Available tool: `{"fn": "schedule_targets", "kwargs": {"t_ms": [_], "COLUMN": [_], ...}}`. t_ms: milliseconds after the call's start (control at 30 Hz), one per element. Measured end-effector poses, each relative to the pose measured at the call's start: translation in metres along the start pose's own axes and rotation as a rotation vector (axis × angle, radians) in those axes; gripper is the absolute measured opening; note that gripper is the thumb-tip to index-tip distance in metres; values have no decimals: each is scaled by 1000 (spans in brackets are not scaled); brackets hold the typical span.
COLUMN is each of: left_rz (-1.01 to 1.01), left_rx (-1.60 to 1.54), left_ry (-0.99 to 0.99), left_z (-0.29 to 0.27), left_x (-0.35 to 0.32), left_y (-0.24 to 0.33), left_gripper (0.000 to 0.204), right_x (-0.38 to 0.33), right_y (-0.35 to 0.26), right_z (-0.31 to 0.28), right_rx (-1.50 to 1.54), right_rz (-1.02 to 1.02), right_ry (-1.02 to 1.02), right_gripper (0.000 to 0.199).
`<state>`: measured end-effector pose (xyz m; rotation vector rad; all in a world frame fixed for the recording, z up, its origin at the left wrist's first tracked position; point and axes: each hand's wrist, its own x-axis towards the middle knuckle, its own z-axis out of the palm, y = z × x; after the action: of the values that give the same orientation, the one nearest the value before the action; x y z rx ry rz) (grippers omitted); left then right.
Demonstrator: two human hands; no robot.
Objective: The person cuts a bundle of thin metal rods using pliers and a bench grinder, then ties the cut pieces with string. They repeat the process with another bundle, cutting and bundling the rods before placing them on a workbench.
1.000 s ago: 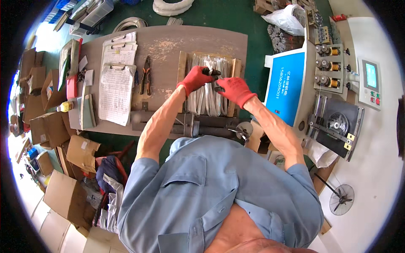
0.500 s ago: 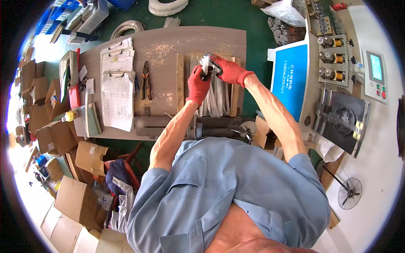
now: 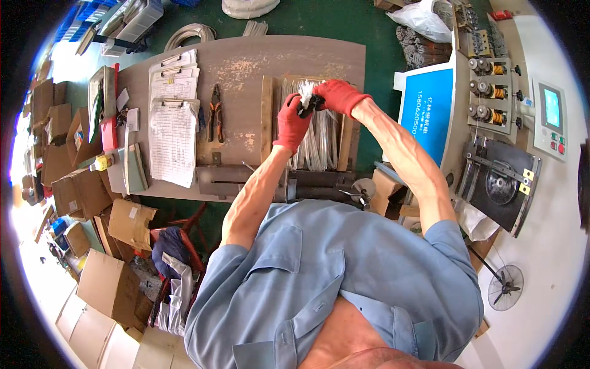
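Clock centred on the wooden tray (image 3: 267, 117): out at 9 o'c, clipboards w/ paper sheets (image 3: 173, 144) lie on the bench (image 3: 243, 104); pliers (image 3: 215, 117), also 9 o'c but nearer, lie untouched. L hand (image 3: 292, 126), red glove w/ dark fingertips, is just L of centre, above the tray's thin pale strands (image 3: 316, 144), fingers closed round the lower part of a white tuft (image 3: 306, 90), whose loose end fans out twd 12. R hand (image 3: 342, 98), same glove type, is btwn 1 & 2 o'c, fingertips right up against L's; can't tell if they pinch the tuft or smth hidden. Change: vs 1 s ago, R hand is up from approx 3 o'c; vs half a sec ago, its fingers are off the tuft's top, so that end shows bare. Means, I'd judge, both hands now work one spot, nr the tuft's base. Further R, blue machine panel (image 3: 427, 114) at 3 o'c, apart from hands; control box (image 3: 550, 120) beyond, same hr.
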<state>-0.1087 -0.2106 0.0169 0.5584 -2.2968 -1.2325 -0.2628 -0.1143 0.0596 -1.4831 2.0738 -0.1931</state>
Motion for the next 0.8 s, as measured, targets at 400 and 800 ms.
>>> {"fn": "schedule_targets", "kwargs": {"t_ms": [400, 800], "left_rz": [23, -20], "left_rx": [-49, 531], "left_ry": [-136, -149], "left_z": [-16, -51], "left_x": [-9, -18], "left_y": [4, -15], "left_gripper": [34, 17], "right_x": [-8, -47], "right_y": [2, 1], "right_z": [5, 24], "right_rx": [-232, -360], "right_rz": [-138, -95], "right_ry": [5, 138], "right_gripper": [16, 10]}}
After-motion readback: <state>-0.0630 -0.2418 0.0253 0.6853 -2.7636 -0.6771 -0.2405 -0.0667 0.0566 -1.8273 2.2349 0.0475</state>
